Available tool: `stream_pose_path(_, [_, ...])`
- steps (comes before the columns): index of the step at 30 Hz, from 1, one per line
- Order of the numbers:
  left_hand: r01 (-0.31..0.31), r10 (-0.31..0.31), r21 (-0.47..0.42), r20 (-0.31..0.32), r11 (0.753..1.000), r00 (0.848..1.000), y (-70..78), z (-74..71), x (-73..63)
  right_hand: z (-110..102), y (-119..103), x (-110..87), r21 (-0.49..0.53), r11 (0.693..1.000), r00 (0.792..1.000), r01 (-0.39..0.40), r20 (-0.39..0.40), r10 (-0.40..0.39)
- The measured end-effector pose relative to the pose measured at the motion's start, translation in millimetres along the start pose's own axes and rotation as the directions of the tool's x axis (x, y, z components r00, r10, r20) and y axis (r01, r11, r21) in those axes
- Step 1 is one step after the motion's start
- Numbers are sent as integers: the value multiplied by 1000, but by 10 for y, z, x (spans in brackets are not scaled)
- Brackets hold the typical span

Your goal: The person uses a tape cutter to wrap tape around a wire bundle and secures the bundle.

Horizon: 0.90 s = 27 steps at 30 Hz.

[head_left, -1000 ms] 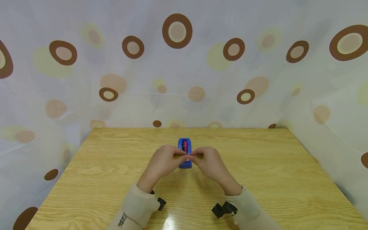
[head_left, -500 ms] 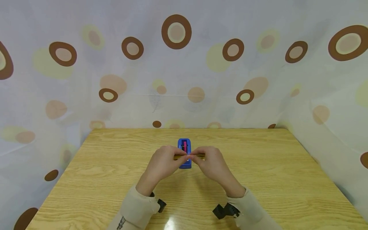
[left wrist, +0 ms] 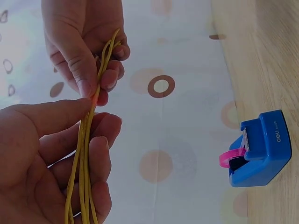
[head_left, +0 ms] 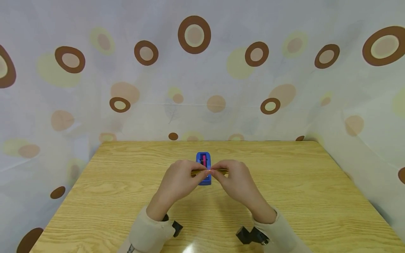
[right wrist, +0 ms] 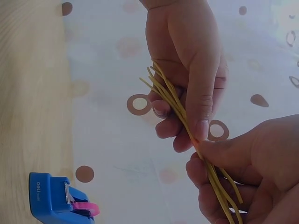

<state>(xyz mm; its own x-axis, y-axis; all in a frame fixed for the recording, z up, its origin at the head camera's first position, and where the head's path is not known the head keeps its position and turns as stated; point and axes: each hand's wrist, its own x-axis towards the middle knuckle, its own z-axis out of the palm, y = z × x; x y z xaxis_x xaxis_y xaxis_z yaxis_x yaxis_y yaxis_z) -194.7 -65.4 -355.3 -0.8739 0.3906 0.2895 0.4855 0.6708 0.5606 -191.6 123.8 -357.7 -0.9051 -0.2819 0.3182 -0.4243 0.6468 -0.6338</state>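
Thumb and fingers of my left hand (head_left: 177, 181) pinch a bundle of thin yellow strands (left wrist: 83, 158). My right hand (head_left: 238, 181) pinches the same bundle right beside it, with the two thumb tips meeting at the middle. A small pinkish-orange patch shows on the strands at the pinch point. Loose strand ends fan out past the left fingers in the right wrist view. Behind the hands stands a blue tape dispenser (left wrist: 264, 156), partly covered by them in the head view. A pink tape roll (left wrist: 229, 157) sits in it.
The dispenser rests on a light wooden table (head_left: 294, 189). A white cloth (head_left: 202, 80) with brown and yellow circles hangs behind the table and along both sides. Black wrist cameras are strapped at both cuffs.
The right hand has shifted slightly to the right, and more of the yellow bundle shows between its thumb and fingers. Both hands keep their pinch. The dispenser stays in place.
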Motion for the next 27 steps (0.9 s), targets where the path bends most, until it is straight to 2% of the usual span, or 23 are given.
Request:
stream_pose_path(6, [-31, 32, 12, -35, 999, 999, 45, -35, -33, -49, -61, -33, 4, 1000, 1000, 9, -8, -9])
stream_pose_path(12, [-62, 65, 26, -90, 998, 994, 117, -85, -80, -110, -132, -78, -8, 998, 997, 57, -41, -58])
stream_pose_path(27, [-169, 175, 45, -198, 985, 965, 299, -220, -215, -268, -334, -211, -21, 982, 975, 185, -123, -186])
